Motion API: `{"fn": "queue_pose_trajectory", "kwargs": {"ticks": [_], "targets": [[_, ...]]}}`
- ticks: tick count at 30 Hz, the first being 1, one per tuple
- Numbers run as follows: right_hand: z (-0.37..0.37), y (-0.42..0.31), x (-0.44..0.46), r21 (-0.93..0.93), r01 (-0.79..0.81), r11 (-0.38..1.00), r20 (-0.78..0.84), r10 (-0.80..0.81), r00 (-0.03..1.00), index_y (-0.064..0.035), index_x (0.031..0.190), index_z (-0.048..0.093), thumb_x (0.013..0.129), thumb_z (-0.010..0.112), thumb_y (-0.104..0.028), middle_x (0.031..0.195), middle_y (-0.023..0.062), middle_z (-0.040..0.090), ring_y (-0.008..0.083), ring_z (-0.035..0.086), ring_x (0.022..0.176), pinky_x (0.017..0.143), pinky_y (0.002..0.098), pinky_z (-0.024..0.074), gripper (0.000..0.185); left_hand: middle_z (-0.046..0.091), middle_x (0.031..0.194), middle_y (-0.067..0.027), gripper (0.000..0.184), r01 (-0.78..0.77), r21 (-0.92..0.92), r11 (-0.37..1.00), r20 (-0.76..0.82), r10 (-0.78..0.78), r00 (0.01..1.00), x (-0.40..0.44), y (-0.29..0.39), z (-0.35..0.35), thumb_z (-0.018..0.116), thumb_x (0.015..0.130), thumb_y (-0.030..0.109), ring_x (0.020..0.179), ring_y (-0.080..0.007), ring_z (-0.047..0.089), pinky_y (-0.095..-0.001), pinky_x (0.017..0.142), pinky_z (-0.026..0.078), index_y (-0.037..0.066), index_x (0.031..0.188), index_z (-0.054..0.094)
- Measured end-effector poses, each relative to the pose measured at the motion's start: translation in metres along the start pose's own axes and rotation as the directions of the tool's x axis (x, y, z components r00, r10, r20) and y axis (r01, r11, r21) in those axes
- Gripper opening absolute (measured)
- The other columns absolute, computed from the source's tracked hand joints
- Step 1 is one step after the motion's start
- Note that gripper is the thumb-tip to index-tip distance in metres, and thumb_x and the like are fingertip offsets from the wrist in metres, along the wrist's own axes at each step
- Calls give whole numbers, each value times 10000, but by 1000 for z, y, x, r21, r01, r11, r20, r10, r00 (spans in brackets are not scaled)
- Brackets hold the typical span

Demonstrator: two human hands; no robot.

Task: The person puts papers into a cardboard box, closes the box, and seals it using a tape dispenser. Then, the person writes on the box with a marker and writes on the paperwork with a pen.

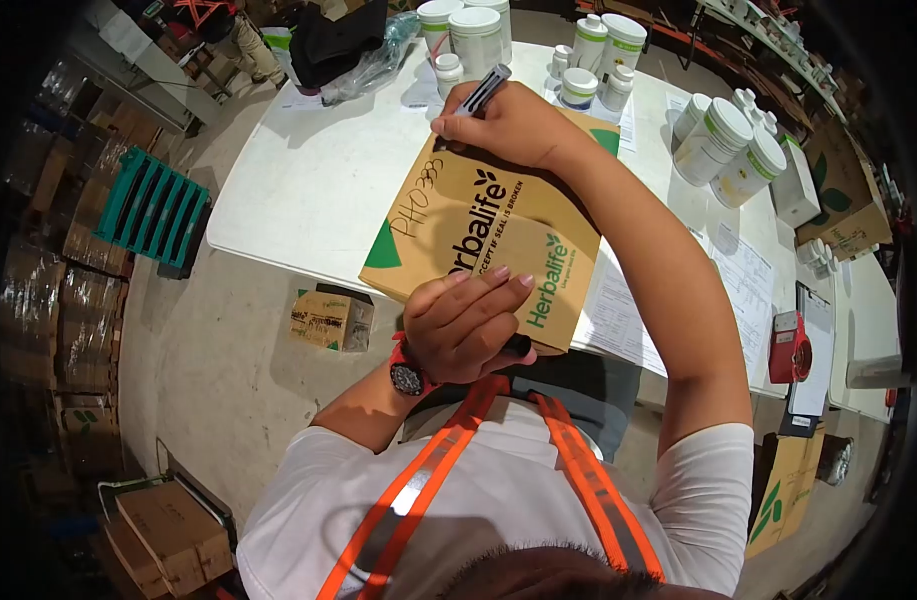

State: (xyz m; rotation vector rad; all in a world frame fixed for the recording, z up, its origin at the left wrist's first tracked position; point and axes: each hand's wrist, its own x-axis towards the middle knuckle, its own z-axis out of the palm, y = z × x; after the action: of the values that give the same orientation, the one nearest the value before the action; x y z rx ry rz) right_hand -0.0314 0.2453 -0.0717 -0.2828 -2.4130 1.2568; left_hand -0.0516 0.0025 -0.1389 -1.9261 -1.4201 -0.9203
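Carton (498,235) at the white table (298,180)'s near edge looks stiff-walled, best steadied by opposite sides, while the right hand (513,125) grips a seemingly light marker (484,90) above it and the curled left hand (463,325) apparently pinches a black cap (519,345).

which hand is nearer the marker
Right. The right hand grips the marker over the far end of the box; the left hand is at the near end, apart from it.
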Motion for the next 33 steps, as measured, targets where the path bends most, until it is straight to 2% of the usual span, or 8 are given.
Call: {"fn": "queue_pose_trajectory", "kwargs": {"ticks": [3,6,9,12,15,18,21,33], "targets": [[-7,-3,-1,-58,-5,998,-32,4,999,-40,917,690,950,691,-331,785,36,691,122,646,736,707,286,519,293,732,1223,12,341,8,-27,1000,-16,-8,1000,-1,0,3,572,992,526,1153,-138,672,-333,936,448,188,975,532],[-6,1,2,95,-46,994,41,42,998,-44,914,686,951,683,-326,772,35,684,124,643,734,714,292,516,284,731,1225,11,337,7,-36,999,-18,-7,1000,-2,-1,2,576,992,521,1153,-140,672,-334,929,455,187,980,534],[-6,-6,1,78,-52,996,-61,56,997,-57,924,687,949,677,-331,780,47,680,130,636,728,722,303,512,274,730,1230,10,336,8,-35,999,-5,-8,1000,-1,0,2,578,991,520,1155,-140,671,-336,928,456,187,983,536],[-7,2,5,-124,-10,992,-40,6,999,-68,933,689,948,675,-343,789,59,685,144,637,725,724,302,508,276,729,1232,10,338,10,-39,999,2,-10,1000,-1,0,1,577,991,523,1158,-140,670,-337,933,453,188,982,537],[-4,2,4,-142,37,989,-141,-58,988,-62,946,691,946,675,-342,796,59,688,158,639,746,737,310,510,281,731,1229,10,340,10,-36,999,-4,-11,1000,0,0,1,574,990,528,1159,-139,669,-337,938,449,190,971,535],[-9,6,8,-151,-39,988,-60,31,998,-57,972,693,950,672,-350,805,60,690,165,637,776,755,322,510,295,732,1228,10,348,11,-28,1000,-6,-11,1000,-2,1,2,565,992,537,1159,-137,669,-337,940,447,192,959,533],[-9,3,5,-117,27,993,-169,-47,985,-52,964,692,950,671,-361,818,65,687,164,633,795,763,333,509,310,733,1227,12,357,11,-13,1000,-11,-11,1000,-2,0,3,551,996,546,1159,-135,669,-337,940,446,194,946,530],[-14,11,5,-149,-1,989,-143,-21,990,-61,954,688,952,665,-361,798,74,681,181,644,764,742,337,513,300,749,1178,26,353,12,-5,1000,10,-12,1000,1,1,0,492,1027,545,1107,-139,689,-324,909,456,200,956,522]]}}
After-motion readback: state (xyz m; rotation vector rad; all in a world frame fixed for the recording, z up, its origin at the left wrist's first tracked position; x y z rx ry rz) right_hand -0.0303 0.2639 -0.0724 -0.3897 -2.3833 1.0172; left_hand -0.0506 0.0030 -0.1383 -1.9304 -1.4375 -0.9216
